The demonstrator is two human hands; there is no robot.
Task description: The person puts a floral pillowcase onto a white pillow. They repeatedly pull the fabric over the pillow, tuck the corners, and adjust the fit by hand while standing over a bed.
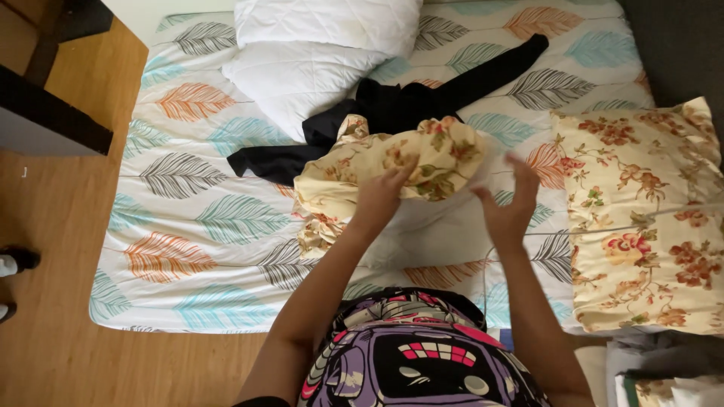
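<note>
A cream floral pillowcase (392, 162) lies bunched over a white pillow (430, 230) on the bed in front of me. My left hand (379, 197) grips the pillowcase's edge, fingers curled into the fabric. My right hand (510, 205) is at the pillowcase's right opening, fingers spread against the white pillow and the thin cloth there. Whether it pinches the cloth is unclear.
A leaf-patterned sheet (196, 226) covers the mattress. A black garment (407, 102) lies behind the pillowcase. Two white pillows (302, 53) are stacked at the head. A floral-cased pillow (648, 218) lies on the right. Wooden floor (53, 301) and a dark shelf (45, 113) are on the left.
</note>
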